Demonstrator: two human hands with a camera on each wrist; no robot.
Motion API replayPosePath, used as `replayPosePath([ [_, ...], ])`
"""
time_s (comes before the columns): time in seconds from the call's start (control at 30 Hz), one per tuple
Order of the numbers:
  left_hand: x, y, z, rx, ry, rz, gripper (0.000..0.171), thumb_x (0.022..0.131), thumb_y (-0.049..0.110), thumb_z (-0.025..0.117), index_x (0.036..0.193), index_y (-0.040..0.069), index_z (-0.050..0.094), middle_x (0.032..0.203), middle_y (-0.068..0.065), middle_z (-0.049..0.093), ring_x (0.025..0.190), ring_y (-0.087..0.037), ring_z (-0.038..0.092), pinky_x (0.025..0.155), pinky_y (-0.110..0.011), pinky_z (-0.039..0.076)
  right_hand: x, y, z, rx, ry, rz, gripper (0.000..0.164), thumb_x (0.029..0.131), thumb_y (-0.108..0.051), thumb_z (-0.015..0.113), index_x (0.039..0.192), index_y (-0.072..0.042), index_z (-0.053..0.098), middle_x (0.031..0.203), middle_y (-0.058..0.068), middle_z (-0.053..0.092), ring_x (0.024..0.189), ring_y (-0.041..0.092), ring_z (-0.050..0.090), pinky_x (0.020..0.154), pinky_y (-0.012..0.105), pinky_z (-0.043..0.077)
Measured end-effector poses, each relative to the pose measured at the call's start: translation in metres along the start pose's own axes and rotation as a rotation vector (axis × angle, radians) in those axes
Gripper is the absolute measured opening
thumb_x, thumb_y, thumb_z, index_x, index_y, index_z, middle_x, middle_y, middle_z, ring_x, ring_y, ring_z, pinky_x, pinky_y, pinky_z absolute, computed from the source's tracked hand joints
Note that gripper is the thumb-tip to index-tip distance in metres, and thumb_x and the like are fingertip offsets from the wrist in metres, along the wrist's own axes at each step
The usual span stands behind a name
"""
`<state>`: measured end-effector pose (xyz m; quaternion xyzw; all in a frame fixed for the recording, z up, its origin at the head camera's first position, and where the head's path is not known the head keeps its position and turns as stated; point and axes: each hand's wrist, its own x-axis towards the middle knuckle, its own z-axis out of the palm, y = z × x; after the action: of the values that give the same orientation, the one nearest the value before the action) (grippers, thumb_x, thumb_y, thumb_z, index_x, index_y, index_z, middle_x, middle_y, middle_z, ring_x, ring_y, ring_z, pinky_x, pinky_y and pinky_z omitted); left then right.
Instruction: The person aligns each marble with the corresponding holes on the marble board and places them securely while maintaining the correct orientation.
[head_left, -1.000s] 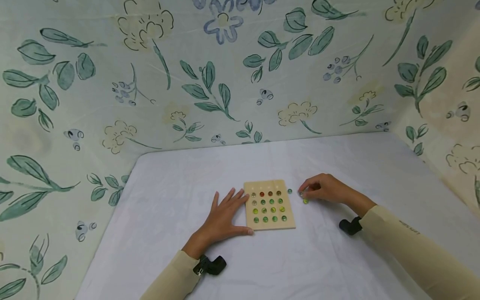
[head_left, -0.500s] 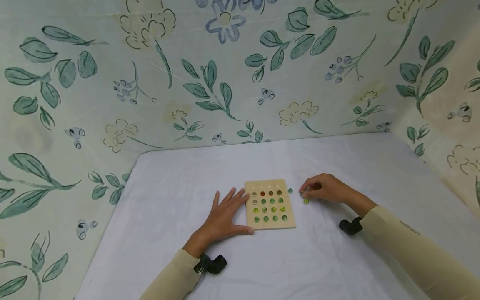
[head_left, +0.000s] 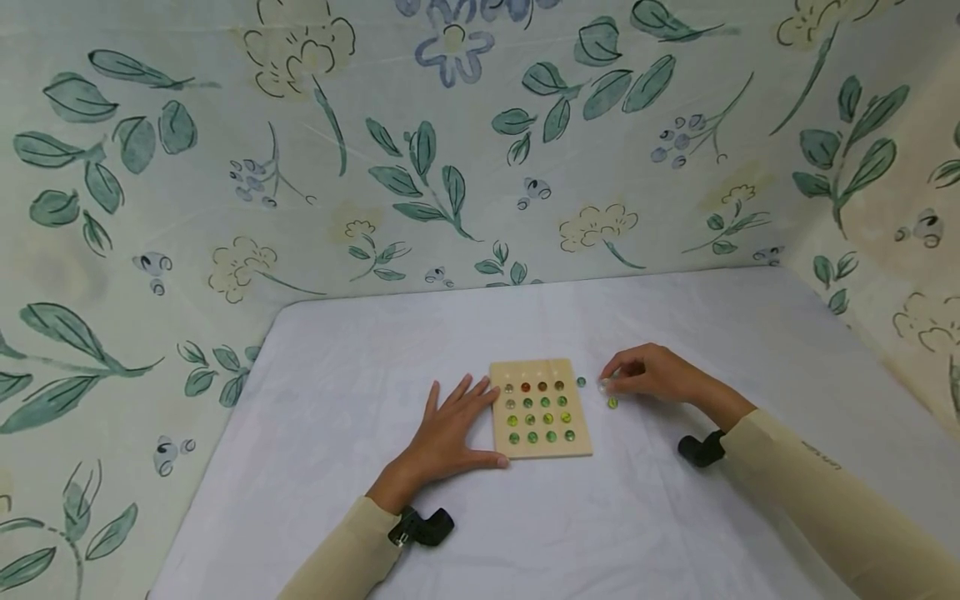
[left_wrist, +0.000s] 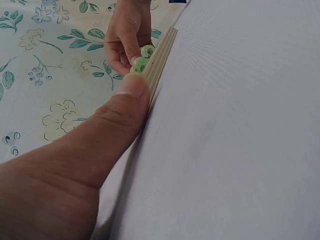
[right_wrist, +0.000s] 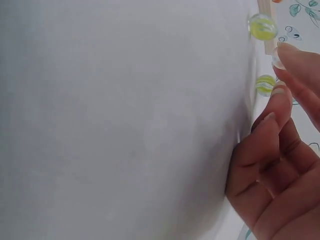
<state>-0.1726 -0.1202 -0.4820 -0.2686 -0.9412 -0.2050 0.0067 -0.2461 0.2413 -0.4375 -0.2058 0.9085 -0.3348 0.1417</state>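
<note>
A square wooden board (head_left: 542, 428) lies on the white cloth, with rows of glass marbles, mostly green, yellow-green and reddish, in its hollows. Along its top edge runs a row of bare hollows. My left hand (head_left: 444, 435) rests spread at the board's left side, fingertips at the edge and thumb at the near left corner; its thumb (left_wrist: 132, 85) looms large in the left wrist view. Right of the board, my right hand (head_left: 654, 374) pinches a clear marble (right_wrist: 277, 59) between thumb and fingertips. Just below it sits a loose yellow-green marble (head_left: 612, 402).
A teal marble (head_left: 581, 382) lies loose between the board and my right hand. White cloth (head_left: 480, 533) covers the table. Behind it hangs a floral fabric (head_left: 300, 208), which also closes off both sides.
My right hand has risen very slightly, and the clear marble shows more plainly between its fingertips. The left hand stays in place on the board.
</note>
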Motion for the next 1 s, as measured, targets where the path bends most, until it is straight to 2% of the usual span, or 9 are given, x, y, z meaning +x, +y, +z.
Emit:
replayPosePath([
  [0.2, -0.001, -0.001, -0.001, -0.004, -0.001, -0.004, 0.105, 0.068, 0.075, 0.067, 0.152, 0.023, 0.032, 0.158, 0.0, 0.024, 0.148, -0.025, 0.012, 0.112, -0.062, -0.003, 0.006, -0.008, -0.001, 0.002, 0.014, -0.004, 0.017, 0.085, -0.02, 0.075, 0.101, -0.013, 0.072, 0.076, 0.001, 0.058, 0.07, 0.018, 0.051, 0.059, 0.026, 0.043],
  [0.37, -0.001, -0.001, 0.0, 0.004, -0.01, -0.012, 0.106, 0.068, 0.077, 0.065, 0.153, 0.024, 0.031, 0.159, 0.001, 0.023, 0.148, -0.023, 0.01, 0.113, -0.06, -0.004, 0.015, -0.016, 0.001, -0.009, 0.029, 0.012, 0.018, 0.085, -0.022, 0.075, 0.101, -0.015, 0.071, 0.077, 0.002, 0.057, 0.07, 0.019, 0.051, 0.058, 0.027, 0.044],
  [0.7, 0.0, 0.0, 0.0, -0.004, -0.012, -0.001, 0.105, 0.068, 0.077, 0.065, 0.152, 0.024, 0.032, 0.158, -0.001, 0.025, 0.148, -0.024, 0.012, 0.112, -0.062, -0.003, 0.028, -0.033, 0.009, 0.005, 0.03, -0.034, 0.017, 0.085, -0.022, 0.075, 0.1, -0.015, 0.071, 0.075, 0.002, 0.056, 0.067, 0.017, 0.05, 0.056, 0.026, 0.042],
  [1.0, 0.0, -0.002, 0.001, 0.024, -0.024, -0.024, 0.106, 0.067, 0.08, 0.062, 0.153, 0.027, 0.029, 0.159, 0.002, 0.022, 0.148, -0.022, 0.01, 0.113, -0.06, -0.005, 0.047, -0.048, 0.017, 0.024, 0.004, -0.055, 0.017, 0.087, -0.025, 0.074, 0.1, -0.015, 0.071, 0.074, 0.002, 0.056, 0.067, 0.017, 0.05, 0.056, 0.027, 0.042],
])
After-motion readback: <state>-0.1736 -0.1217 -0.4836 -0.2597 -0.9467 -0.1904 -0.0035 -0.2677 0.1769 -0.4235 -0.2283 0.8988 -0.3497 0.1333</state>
